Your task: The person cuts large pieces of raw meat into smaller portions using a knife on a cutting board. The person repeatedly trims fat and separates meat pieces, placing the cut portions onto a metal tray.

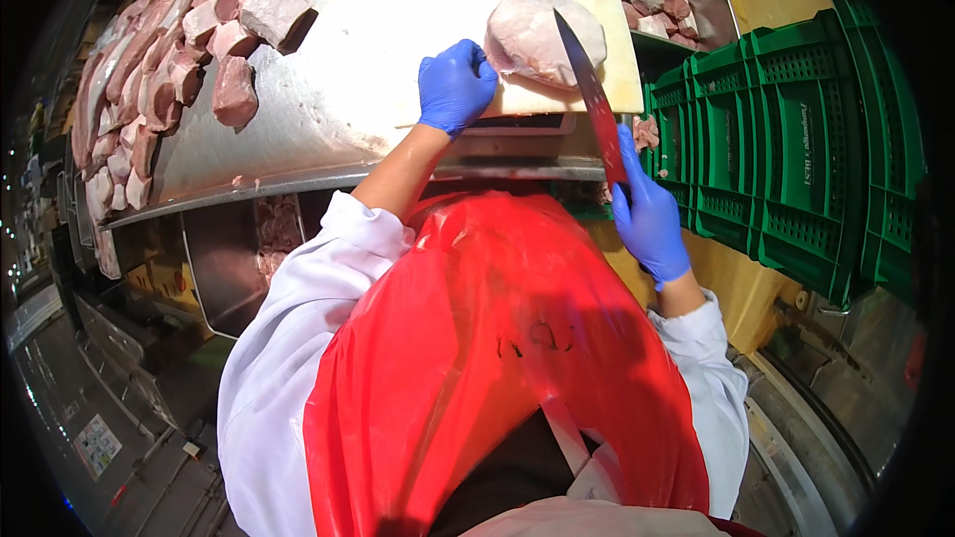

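A large pale slab of raw meat (pixel 527 35) lies on the white cutting board (pixel 423 10) in front of me. My left hand (pixel 456 88), in a blue glove, is closed at the slab's left edge; its curled fingers hide whatever may be inside them. In my blue-gloved right hand (pixel 649 224) is the handle of a long knife (pixel 594 94). Its blade points away from me, and the tip shows over the right part of the slab. Whether the blade touches the meat, I cannot tell.
Many cut meat pieces (pixel 149 80) cover the left of the metal table (pixel 284 144). A metal container of meat chunks (pixel 657 0) stands beyond the board at right. Green crates (pixel 796 129) stand upright on the right. Below the table's left edge is a metal bin (pixel 224 273).
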A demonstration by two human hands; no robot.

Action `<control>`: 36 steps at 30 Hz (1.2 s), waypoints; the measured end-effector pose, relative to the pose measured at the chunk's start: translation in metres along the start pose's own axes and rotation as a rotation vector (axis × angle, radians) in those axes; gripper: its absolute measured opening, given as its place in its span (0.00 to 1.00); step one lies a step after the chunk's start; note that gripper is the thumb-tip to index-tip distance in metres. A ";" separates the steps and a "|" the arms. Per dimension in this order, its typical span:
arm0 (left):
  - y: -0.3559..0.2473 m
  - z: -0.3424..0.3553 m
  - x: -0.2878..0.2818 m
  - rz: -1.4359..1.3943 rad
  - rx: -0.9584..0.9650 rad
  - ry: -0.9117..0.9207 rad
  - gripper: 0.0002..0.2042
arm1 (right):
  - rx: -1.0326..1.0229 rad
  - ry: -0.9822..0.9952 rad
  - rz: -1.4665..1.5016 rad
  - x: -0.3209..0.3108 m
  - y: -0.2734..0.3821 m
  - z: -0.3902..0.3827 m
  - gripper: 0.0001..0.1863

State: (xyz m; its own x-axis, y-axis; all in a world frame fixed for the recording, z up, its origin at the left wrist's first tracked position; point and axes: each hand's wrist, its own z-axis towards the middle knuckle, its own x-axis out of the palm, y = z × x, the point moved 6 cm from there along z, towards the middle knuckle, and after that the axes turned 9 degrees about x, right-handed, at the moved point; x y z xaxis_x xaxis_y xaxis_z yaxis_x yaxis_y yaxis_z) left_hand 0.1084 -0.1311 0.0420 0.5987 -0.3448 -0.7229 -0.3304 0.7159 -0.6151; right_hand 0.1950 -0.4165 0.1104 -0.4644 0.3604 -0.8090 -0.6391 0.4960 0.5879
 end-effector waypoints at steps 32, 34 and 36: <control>0.080 0.056 -0.046 -0.393 0.407 0.137 0.13 | 0.290 -0.378 -0.335 0.103 0.122 0.125 0.40; 0.084 0.059 -0.047 -0.431 0.421 0.139 0.14 | 0.314 -0.404 -0.403 0.111 0.120 0.128 0.41; 0.091 0.064 -0.048 -0.482 0.387 0.142 0.14 | 0.296 -0.407 -0.446 0.120 0.118 0.119 0.42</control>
State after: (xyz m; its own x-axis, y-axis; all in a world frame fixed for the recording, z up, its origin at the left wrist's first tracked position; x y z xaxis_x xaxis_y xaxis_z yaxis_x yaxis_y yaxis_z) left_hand 0.0966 -0.0106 0.0414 0.5034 -0.7413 -0.4440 0.2559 0.6187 -0.7428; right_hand 0.1368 -0.2209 0.0824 0.1103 0.3107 -0.9441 -0.4946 0.8411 0.2190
